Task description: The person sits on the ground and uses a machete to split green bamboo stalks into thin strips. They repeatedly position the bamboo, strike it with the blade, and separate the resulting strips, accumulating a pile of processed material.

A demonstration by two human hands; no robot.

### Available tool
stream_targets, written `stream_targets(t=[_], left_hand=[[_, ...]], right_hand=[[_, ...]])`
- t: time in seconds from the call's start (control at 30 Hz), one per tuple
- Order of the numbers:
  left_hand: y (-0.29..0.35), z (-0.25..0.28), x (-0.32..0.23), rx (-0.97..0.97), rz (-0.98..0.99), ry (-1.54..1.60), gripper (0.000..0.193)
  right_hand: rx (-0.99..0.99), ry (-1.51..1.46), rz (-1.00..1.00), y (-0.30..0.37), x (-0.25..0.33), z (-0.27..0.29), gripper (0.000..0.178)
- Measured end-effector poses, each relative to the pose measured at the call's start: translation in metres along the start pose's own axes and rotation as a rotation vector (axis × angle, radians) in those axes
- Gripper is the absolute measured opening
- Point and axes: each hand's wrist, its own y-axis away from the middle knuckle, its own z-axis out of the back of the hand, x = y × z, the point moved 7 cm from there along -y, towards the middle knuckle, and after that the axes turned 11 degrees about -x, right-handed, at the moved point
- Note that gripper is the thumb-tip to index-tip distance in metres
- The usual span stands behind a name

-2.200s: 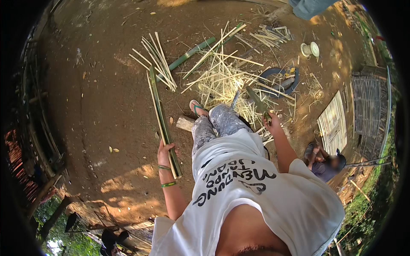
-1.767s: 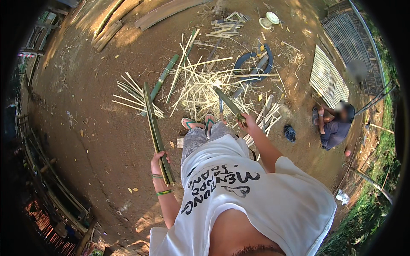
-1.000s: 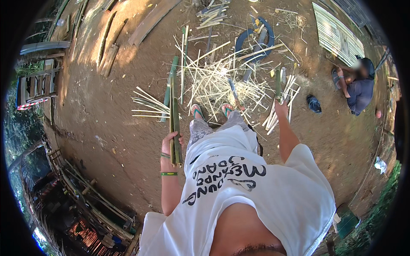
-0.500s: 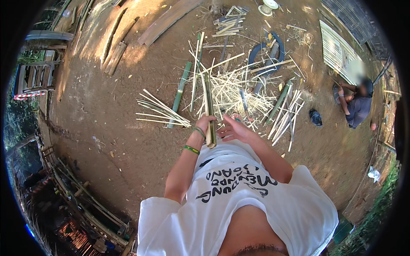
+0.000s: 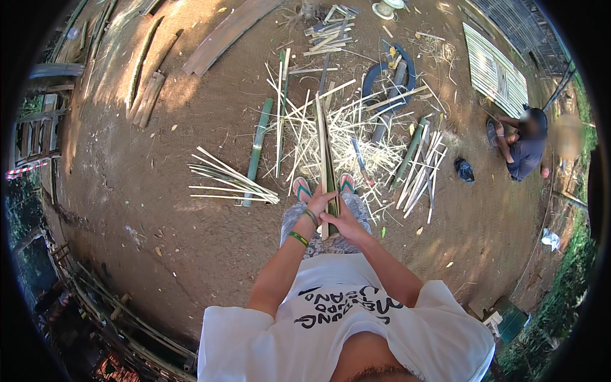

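Both my hands grip a long split length of bamboo (image 5: pixel 326 153), pale on one side and dark green along the other, pointing away from my body. My left hand (image 5: pixel 317 204) wraps its left side, a little farther along than my right. My right hand (image 5: pixel 344 223) closes on it from the right, near its near end. Under its far part lies a heap of pale bamboo shavings and strips (image 5: pixel 350 137). On that heap rests a knife (image 5: pixel 361 161) with a reddish handle.
A green bamboo pole (image 5: pixel 258 149) and a fan of strips (image 5: pixel 232 177) lie left. More strips (image 5: pixel 423 169) and another green pole (image 5: pixel 410 153) lie right, with a black bag (image 5: pixel 464 170) beyond. A person (image 5: pixel 525 146) crouches far right by a slatted panel (image 5: pixel 496 63). A tyre-like ring (image 5: pixel 415 86) lies behind the heap.
My right hand, open and apart from the bamboo before, has closed on it. The bamboo has shifted slightly right and nearer the lower edge. My feet have come into view.
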Motion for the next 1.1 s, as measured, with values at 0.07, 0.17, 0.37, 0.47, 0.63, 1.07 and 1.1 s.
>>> stream_targets(t=[0.07, 0.17, 0.37, 0.47, 0.63, 1.07, 1.1], left_hand=[[-0.015, 0.002, 0.004, 0.001, 0.033, 0.023, 0.036], [-0.054, 0.005, 0.016, 0.027, -0.004, 0.079, 0.039], [-0.143, 0.004, 0.036, -0.03, -0.154, 0.073, 0.051], [-0.18, 0.002, 0.043, -0.063, -0.209, 0.062, 0.051], [-0.284, 0.016, 0.065, -0.021, -0.274, 0.053, 0.045], [-0.497, 0.065, 0.092, -0.006, -0.454, 0.09, 0.043], [-0.51, 0.068, 0.092, -0.006, -0.474, 0.074, 0.043]], right_hand=[[-0.035, -0.004, -0.004, -0.015, -0.008, 0.006, 0.082], [-0.074, 0.094, 0.041, -0.05, -0.028, 0.023, 0.083], [-0.014, 0.237, 0.205, -0.134, -0.066, 0.064, 0.1], [-0.005, 0.306, 0.271, -0.171, -0.078, 0.085, 0.107], [-0.038, 0.407, 0.308, -0.262, -0.117, 0.117, 0.108], [-0.243, 0.308, 0.514, -0.457, -0.222, 0.152, 0.1], [-0.244, 0.302, 0.544, -0.468, -0.226, 0.154, 0.099]])
